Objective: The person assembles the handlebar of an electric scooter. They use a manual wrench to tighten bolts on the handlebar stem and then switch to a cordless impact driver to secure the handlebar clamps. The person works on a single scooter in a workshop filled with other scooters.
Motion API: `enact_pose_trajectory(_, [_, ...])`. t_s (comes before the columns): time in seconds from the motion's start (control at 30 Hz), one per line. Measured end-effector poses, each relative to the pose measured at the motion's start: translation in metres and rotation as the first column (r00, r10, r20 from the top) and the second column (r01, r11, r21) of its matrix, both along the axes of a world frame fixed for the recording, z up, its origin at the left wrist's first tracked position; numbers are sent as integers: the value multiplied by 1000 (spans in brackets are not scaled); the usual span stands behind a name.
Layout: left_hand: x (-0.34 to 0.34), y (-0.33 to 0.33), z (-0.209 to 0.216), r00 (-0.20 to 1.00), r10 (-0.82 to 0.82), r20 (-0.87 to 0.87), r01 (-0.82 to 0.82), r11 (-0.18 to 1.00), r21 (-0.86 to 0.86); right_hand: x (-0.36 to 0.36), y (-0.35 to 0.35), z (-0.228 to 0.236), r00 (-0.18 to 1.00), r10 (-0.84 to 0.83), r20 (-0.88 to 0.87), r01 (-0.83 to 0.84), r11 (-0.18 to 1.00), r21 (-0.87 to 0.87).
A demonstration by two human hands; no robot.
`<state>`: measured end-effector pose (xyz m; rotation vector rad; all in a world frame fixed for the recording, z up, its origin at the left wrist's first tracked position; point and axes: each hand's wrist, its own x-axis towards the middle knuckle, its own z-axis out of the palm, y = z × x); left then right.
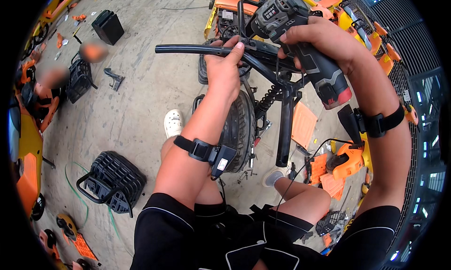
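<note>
My right hand [319,40] grips a black and grey cordless drill [277,19] with a red-marked battery at its base. The drill's nose points left and down onto a black bike frame [268,73]; the tip is hidden behind the frame parts. My left hand [225,65] is closed around a black metal tube [183,49] that sticks out to the left of the frame. A second tube [284,134] points toward me. Under the frame are a coil spring shock [266,102] and a black tyre [242,129], both between my legs and arms.
A black wire basket [112,181] lies at the lower left, another basket [81,80] farther off. A black box [108,27] stands at the far left. Orange panels [304,124], screws [246,176] and loose parts litter the right floor. Yellow-orange bikes [28,162] line both sides.
</note>
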<state>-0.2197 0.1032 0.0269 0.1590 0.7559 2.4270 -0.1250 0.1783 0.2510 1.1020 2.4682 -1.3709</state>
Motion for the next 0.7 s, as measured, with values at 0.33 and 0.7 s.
enact_pose_trajectory(0.33, [-2, -1, -2, 1000, -9, 8, 8, 999, 50, -4, -2, 2, 999, 36, 31, -38, 997, 72])
enact_pose_trajectory(0.7, [-2, -3, -2, 999, -15, 30, 13, 996, 83, -11, -11, 1, 998, -53, 22, 54, 997, -55])
